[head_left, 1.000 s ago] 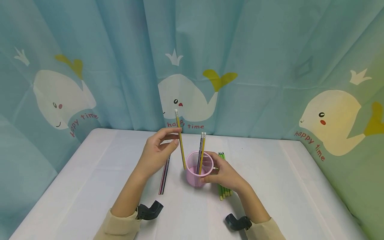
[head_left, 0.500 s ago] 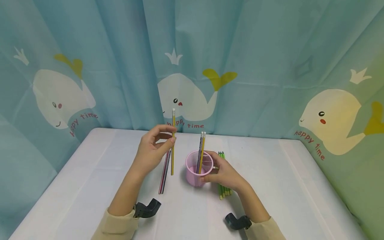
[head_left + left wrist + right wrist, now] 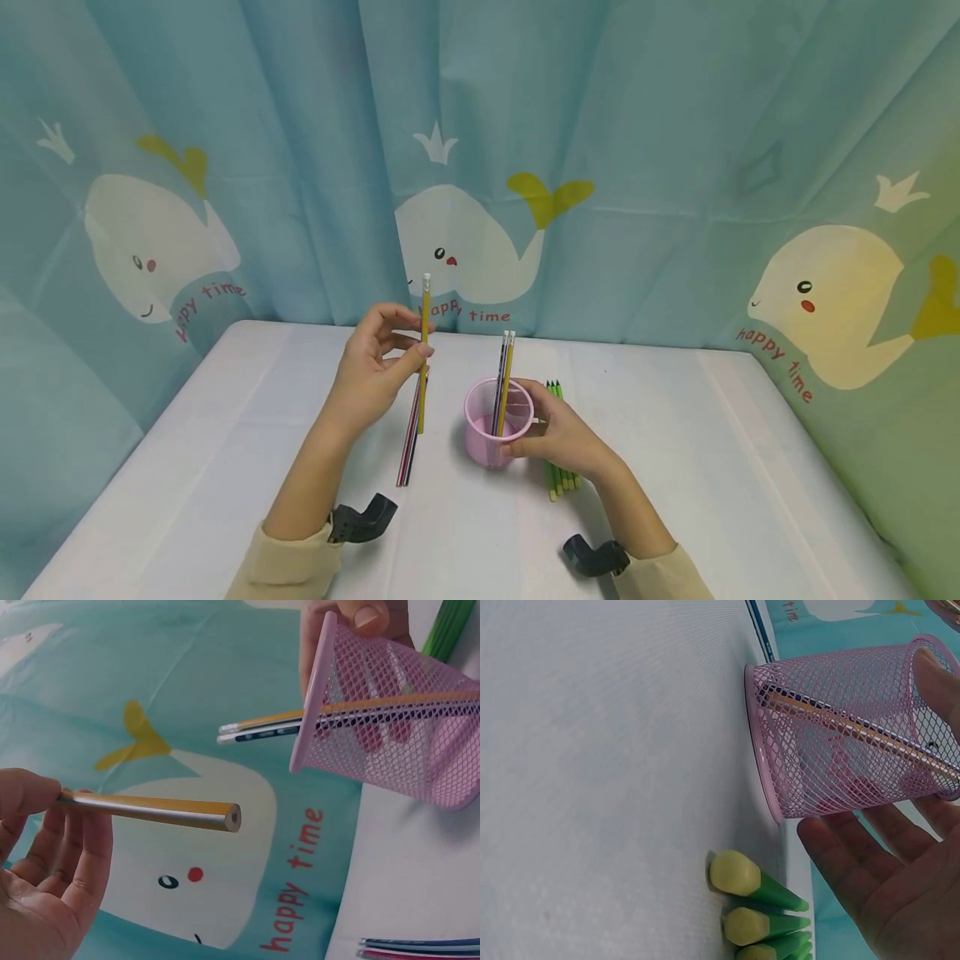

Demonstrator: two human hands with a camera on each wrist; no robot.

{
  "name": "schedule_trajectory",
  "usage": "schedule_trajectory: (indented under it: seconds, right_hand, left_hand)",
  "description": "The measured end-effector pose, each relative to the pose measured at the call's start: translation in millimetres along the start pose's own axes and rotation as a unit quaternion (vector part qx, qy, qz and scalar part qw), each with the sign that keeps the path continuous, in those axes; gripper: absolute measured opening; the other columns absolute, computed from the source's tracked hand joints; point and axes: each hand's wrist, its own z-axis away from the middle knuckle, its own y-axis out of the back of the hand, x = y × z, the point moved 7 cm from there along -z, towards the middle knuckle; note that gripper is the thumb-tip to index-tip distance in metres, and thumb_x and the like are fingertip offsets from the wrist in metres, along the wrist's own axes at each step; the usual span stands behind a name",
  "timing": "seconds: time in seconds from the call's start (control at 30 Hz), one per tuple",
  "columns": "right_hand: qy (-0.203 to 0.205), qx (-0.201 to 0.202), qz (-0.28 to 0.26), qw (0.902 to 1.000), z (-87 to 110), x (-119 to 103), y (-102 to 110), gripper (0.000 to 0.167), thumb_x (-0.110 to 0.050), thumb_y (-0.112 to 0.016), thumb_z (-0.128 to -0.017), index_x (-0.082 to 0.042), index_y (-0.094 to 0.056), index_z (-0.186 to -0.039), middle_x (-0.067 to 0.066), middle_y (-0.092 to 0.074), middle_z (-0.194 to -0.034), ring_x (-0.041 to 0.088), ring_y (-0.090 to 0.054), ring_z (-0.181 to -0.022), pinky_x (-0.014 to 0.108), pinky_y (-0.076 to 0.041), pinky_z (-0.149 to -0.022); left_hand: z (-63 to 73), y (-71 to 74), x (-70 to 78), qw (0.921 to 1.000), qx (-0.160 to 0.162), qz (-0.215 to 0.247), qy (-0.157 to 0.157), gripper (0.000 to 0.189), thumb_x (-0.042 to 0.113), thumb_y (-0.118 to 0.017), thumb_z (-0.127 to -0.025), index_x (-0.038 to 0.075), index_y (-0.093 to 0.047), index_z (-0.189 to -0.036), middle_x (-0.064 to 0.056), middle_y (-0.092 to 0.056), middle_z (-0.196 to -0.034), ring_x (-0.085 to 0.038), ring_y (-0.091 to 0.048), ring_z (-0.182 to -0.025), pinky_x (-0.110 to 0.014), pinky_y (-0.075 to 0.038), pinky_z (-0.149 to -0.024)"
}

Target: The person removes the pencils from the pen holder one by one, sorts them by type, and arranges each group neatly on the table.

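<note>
My left hand [image 3: 367,367] pinches a yellow pencil [image 3: 423,396] between thumb and fingers, nearly upright, its white eraser end up. In the left wrist view its flat, unsharpened end points toward the pink mesh pencil cup [image 3: 390,750], apart from it. My right hand [image 3: 562,437] holds that cup by its right side, thumb at the front near the rim. Inside lean a yellow pencil [image 3: 507,367] and a dark patterned pencil [image 3: 500,362], eraser ends up above the rim.
Dark and red striped pencils [image 3: 408,450] lie on the white table [image 3: 480,533], left of the cup. Several green pencils [image 3: 561,479] lie beneath and beside the right hand. A blue whale-print curtain [image 3: 645,183] hangs behind the table.
My left hand has moved left, carrying the yellow pencil away from the cup's rim. The pencil went from tilted to nearly upright. The right hand and cup have stayed put.
</note>
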Motion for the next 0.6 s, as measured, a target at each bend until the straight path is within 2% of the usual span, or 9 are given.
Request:
schedule_trajectory:
  seconds: [0.13, 0.27, 0.4, 0.6]
  right_hand:
    - [0.003, -0.001, -0.007, 1.0, 0.2, -0.1, -0.3, 0.083, -0.009, -0.086, -0.074, -0.02, -0.045, -0.145, 0.005, -0.053, -0.141, 0.03, -0.052, -0.129, 0.047, -0.052, -0.102]
    - [0.009, -0.005, -0.014, 0.9998, -0.4, -0.3, -1.2, 0.083, -0.007, -0.086, -0.074, -0.018, -0.045, -0.145, 0.008, -0.053, -0.141, 0.032, -0.052, -0.129, 0.047, -0.052, -0.102]
    - [0.012, -0.007, -0.015, 0.9998, -0.5, -0.8, -1.6, 0.083, -0.007, -0.086, -0.074, -0.018, -0.045, -0.145, 0.01, -0.052, -0.142, 0.033, -0.051, -0.129, 0.047, -0.052, -0.102]
    - [0.01, -0.001, -0.008, 0.9999, -0.2, -0.9, 0.0, 0.084, -0.007, -0.086, -0.073, -0.019, -0.045, -0.145, 0.007, -0.053, -0.141, 0.032, -0.052, -0.128, 0.047, -0.052, -0.102]
  left_hand:
    - [-0.7, 3.9, -3.6, 0.9998, 0.001, -0.006, 0.021, 0.044, -0.005, -0.064, -0.091, 0.004, -0.044, -0.129, -0.017, -0.062, -0.119, -0.023, -0.065, -0.095, -0.03, -0.061, -0.079]
    - [-1.3, 8.7, -8.0, 0.9985, -0.004, -0.033, 0.043, 0.049, -0.005, -0.063, -0.091, 0.009, -0.045, -0.134, -0.016, -0.063, -0.118, -0.023, -0.065, -0.096, -0.029, -0.061, -0.079]
    - [-1.4, 13.5, -13.1, 0.9961, -0.015, -0.055, 0.067, 0.053, -0.005, -0.061, -0.09, 0.012, -0.046, -0.138, -0.018, -0.061, -0.118, -0.024, -0.065, -0.096, -0.032, -0.062, -0.077]
    - [-1.8, 17.4, -23.5, 0.9906, -0.039, -0.079, 0.105, 0.055, -0.002, -0.059, -0.091, 0.013, -0.046, -0.142, -0.014, -0.059, -0.119, -0.02, -0.068, -0.09, -0.033, -0.062, -0.076]
